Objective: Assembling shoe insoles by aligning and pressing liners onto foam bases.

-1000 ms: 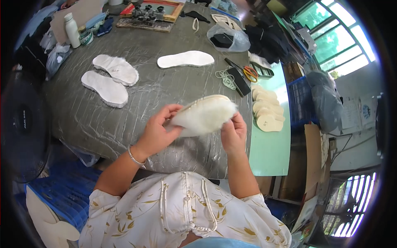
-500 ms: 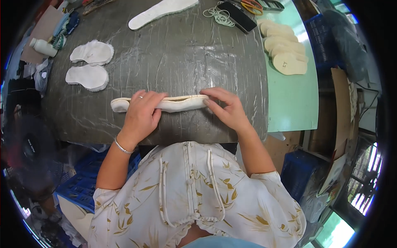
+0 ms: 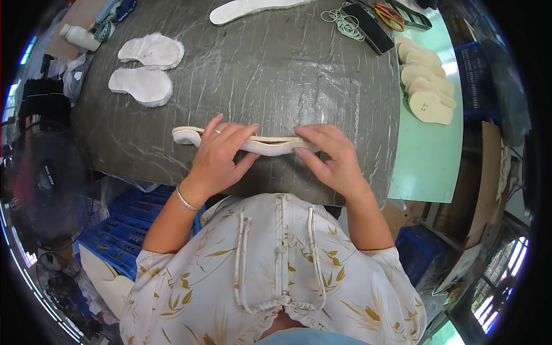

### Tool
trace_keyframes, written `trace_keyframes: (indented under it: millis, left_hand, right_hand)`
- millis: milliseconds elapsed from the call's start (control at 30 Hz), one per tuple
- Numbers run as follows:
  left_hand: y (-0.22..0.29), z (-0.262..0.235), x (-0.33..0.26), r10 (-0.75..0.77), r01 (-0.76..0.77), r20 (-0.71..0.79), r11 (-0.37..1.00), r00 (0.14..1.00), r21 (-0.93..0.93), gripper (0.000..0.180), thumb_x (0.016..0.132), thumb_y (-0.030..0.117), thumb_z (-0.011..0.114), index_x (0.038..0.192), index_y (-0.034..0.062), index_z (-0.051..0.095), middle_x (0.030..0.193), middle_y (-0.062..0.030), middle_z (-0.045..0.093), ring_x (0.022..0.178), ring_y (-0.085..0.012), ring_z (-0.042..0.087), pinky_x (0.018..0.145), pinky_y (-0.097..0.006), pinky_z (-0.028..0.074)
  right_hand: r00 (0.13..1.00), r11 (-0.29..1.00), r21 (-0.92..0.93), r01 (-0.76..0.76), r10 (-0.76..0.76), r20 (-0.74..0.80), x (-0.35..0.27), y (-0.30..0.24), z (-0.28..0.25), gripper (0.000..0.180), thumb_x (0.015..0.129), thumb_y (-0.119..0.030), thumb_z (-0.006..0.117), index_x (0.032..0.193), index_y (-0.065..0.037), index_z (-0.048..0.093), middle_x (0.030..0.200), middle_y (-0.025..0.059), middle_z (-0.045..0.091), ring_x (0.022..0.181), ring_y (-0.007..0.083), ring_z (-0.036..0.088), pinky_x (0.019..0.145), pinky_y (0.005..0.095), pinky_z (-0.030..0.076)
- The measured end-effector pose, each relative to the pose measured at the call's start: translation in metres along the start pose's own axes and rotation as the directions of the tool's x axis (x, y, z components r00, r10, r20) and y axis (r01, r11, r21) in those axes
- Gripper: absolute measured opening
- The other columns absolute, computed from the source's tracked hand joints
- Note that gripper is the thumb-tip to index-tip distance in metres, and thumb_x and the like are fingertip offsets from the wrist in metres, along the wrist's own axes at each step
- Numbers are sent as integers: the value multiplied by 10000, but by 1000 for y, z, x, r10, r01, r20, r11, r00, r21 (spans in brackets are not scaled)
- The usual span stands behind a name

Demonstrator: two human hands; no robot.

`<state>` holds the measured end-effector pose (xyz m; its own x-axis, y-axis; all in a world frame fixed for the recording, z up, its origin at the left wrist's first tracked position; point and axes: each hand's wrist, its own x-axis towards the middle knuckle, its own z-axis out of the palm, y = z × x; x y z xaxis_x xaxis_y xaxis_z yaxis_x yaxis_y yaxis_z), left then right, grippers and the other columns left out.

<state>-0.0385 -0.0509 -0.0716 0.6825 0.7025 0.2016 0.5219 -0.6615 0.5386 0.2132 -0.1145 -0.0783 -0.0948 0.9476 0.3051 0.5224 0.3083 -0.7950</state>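
Note:
Both hands pinch a two-layered insole held on its long edge above the near part of the table. It has a thin beige board on the far side and a soft white layer on the near side, with a narrow gap between them. My left hand grips its left-middle part, thumb on the white layer and fingers over the board. Toward the right end, my right hand pinches it between thumb and fingers, covering part of that end. Two white fleecy insoles lie at the left on the table.
Beige insole boards overlap on a pale green surface at right. Farther back are rubber bands, a black oblong case, orange-handled scissors and another white insole. A white bottle stands far left, a fan below.
The whole view has shifted, moving the scene rightward. My left hand's fingers have spread and reach further along the insole; my right hand has moved inward from the insole's right tip.

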Motion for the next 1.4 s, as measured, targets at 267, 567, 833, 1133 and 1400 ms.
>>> trace_keyframes:
  millis: [267, 567, 833, 1133, 1400]
  left_hand:
    - [-2, 0, 0, 36, -37, -35, 999, 999, -8, 477, 781, 166, 749, 1217, 30, 612, 1024, -95, 640, 959, -270, 614, 1075, -511, 351]
    - [0, -4, -2, 29, -30, -12, 997, 1000, -73, 445, 811, 179, 702, 1218, 20, 619, 1035, -106, 647, 1000, -273, 616, 1107, -522, 320]
    - [-1, -1, -5, 41, -44, -45, 996, 998, -79, 443, 787, 114, 671, 1215, 13, 619, 1029, -103, 637, 1001, -262, 608, 1109, -527, 317]
    - [-29, -31, -33, -79, 70, -161, 996, 984, -60, 401, 754, 189, 781, 1117, 111, 629, 1174, -56, 622, 1171, -261, 571, 1134, -534, 272]
    - [-38, -24, -40, -82, 81, -187, 997, 979, -10, 172, 802, 138, 750, 935, 107, 646, 1181, -67, 638, 1197, -298, 575, 1131, -538, 277]
  right_hand:
    - [993, 983, -143, 117, -113, 37, 15, -9, 11, 210, 783, -85, 778, 988, -58, 747, 940, 80, 704, 845, 244, 640, 771, 344, 492]
    - [995, 987, -133, 92, -86, 51, 17, -15, 14, 144, 781, -94, 768, 919, -64, 737, 902, 56, 704, 812, 230, 635, 761, 346, 473]
    - [980, 963, -200, 179, -157, 120, 29, -27, 29, 143, 797, -120, 762, 922, -58, 729, 896, 58, 692, 819, 251, 621, 774, 362, 469]
    - [984, 971, -184, 150, -129, 119, 31, -28, 31, 117, 786, -82, 746, 900, -66, 730, 876, 56, 689, 806, 235, 622, 770, 353, 463]
    - [983, 970, -184, 157, -136, 124, 34, -29, 32, 121, 773, -63, 758, 890, -56, 727, 867, 55, 693, 789, 229, 624, 767, 347, 468]
